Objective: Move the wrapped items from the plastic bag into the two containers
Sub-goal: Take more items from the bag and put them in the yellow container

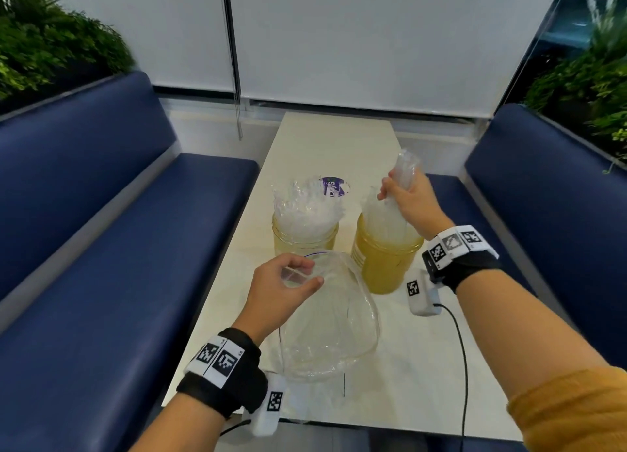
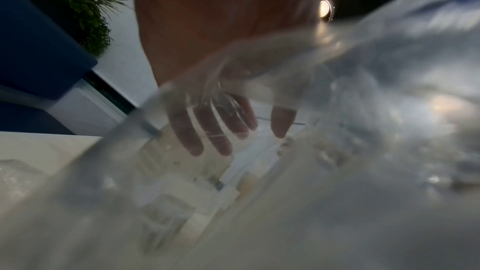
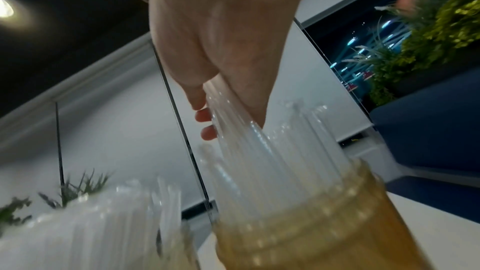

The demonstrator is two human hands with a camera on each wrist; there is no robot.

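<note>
I see right hand [image 1: 409, 202] wrapped round bundle of wrapped items [image 1: 397, 210], lower ends inside amber container [image 1: 385, 260]; fist hides bundle's middle. Pale container [image 1: 305, 238] just left, already stuffed with wrapped items; purple label behind, lettering unreadable. Left hand [image 1: 283, 282] pinches rim of plastic bag [image 1: 334, 326] on table [image 1: 325, 139], mouth held open. Bag contents: I cannot tell. Left wrist view smeared by film, fingers [image 2: 205, 128] dim through it.

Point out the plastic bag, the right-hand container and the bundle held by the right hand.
plastic bag [image 1: 336, 329]: head view, clear side wall.
right-hand container [image 1: 383, 265]: head view, amber wall.
bundle of wrapped items [image 1: 405, 166]: head view, top end above right hand.
</note>
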